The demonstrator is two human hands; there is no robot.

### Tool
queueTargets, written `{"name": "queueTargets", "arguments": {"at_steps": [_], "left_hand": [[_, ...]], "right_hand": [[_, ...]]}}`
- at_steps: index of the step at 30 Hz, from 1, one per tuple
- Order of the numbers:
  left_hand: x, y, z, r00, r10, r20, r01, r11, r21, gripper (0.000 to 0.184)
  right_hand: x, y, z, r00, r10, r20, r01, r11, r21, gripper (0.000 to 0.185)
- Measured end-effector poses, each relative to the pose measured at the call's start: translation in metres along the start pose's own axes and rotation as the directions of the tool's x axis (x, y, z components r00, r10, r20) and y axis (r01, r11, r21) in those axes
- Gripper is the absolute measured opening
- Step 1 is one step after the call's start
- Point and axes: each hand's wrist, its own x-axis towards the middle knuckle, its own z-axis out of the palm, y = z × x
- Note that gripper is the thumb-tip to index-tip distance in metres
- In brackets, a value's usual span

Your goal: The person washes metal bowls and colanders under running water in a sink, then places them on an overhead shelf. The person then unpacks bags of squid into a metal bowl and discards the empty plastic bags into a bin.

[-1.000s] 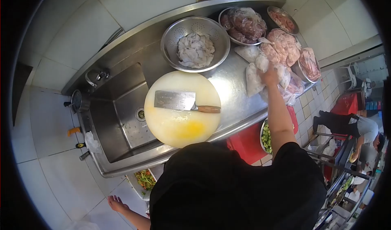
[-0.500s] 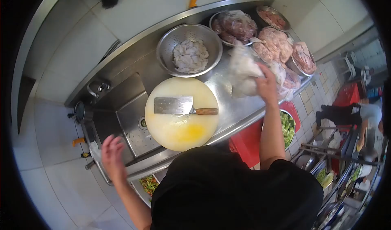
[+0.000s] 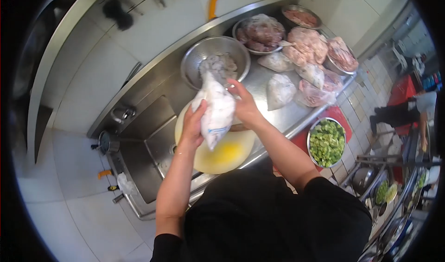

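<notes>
Filled plastic bag (image 3: pixel 218 111) held up over the cutting board

The round cutting board (image 3: pixel 206 163) lies on the steel counter (image 3: pixel 259 79), a yellow patch on its near part. Above it, the left hand (image 3: pixel 191 125) grips the whitish filled bag, fingers curled around its left side. The right hand (image 3: pixel 245 105) is at the bag's other side, fingers open and partly spread; whether they press on the plastic, I cannot tell. The bag hangs roughly upright, its narrow top toward the colander and its lower corner over the board. A wooden handle (image 3: pixel 239 128) shows on the board beside the bag.

Just beyond the board stands the colander (image 3: pixel 189 65), with pale pieces (image 3: pixel 227 66) in it. Left of the board is the sink (image 3: pixel 155 157). To the board's far right lie more whitish bags (image 3: pixel 280 92) and a large bag of pink meat (image 3: pixel 309 46), with a bowl of dark red meat (image 3: pixel 262 32) behind them. Right of the board, below counter level, is a bowl of chopped green vegetables (image 3: pixel 327 143). Well apart from the board, farther right, is another person (image 3: pixel 401 117)
</notes>
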Motion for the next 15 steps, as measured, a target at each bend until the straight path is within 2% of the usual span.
{"name": "queueTargets", "arguments": {"at_steps": [2, 3, 4, 5, 6, 8, 9, 10, 12, 14, 15], "left_hand": [[0.007, -0.011, -0.009, 0.993, 0.097, -0.066, -0.095, 0.994, 0.047, 0.043], [0.01, -0.014, -0.015, 0.991, 0.119, -0.063, -0.113, 0.989, 0.09, 0.04], [0.009, -0.012, -0.014, 0.989, 0.125, -0.085, -0.117, 0.989, 0.086, 0.04], [0.008, -0.01, -0.012, 0.986, 0.152, -0.064, -0.14, 0.977, 0.16, 0.039], [0.007, -0.006, -0.009, 0.984, 0.175, -0.034, -0.163, 0.958, 0.236, 0.038], [0.005, -0.003, -0.005, 0.982, 0.191, -0.005, -0.182, 0.943, 0.278, 0.035], [0.005, -0.002, -0.005, 0.976, 0.213, 0.031, -0.211, 0.916, 0.341, 0.035], [0.006, -0.001, -0.003, 0.969, 0.236, 0.071, -0.245, 0.883, 0.401, 0.034], [0.007, -0.001, 0.002, 0.965, 0.25, 0.081, -0.262, 0.891, 0.37, 0.033], [0.011, -0.007, -0.003, 0.916, 0.385, 0.111, -0.384, 0.762, 0.522, 0.036], [0.012, -0.008, -0.007, 0.889, 0.445, 0.104, -0.391, 0.622, 0.679, 0.037]], "right_hand": [[-0.003, 0.02, -0.017, 0.946, 0.271, 0.177, -0.305, 0.929, 0.21, 0.063], [-0.01, 0.021, -0.02, 0.937, 0.286, 0.199, -0.325, 0.924, 0.203, 0.063], [-0.019, 0.019, -0.022, 0.934, 0.24, 0.266, -0.337, 0.84, 0.425, 0.061], [-0.024, 0.017, -0.021, 0.933, 0.181, 0.312, -0.344, 0.703, 0.622, 0.059], [-0.022, 0.015, -0.016, 0.928, 0.188, 0.321, -0.355, 0.7, 0.62, 0.059], [-0.013, 0.009, -0.005, 0.979, 0.157, 0.133, -0.188, 0.944, 0.271, 0.058], [-0.003, 0.013, -0.008, 0.985, 0.157, 0.07, -0.166, 0.975, 0.145, 0.061], [0.001, 0.008, -0.008, 0.986, 0.152, 0.07, -0.161, 0.976, 0.147, 0.061], [0.008, -0.006, -0.005, 0.99, 0.125, 0.073, -0.123, 0.992, -0.034, 0.063], [0.011, -0.012, 0.002, 0.992, 0.099, 0.073, -0.092, 0.991, -0.093, 0.061], [0.016, -0.01, 0.002, 0.988, 0.103, 0.117, -0.086, 0.986, -0.142, 0.061]]}}
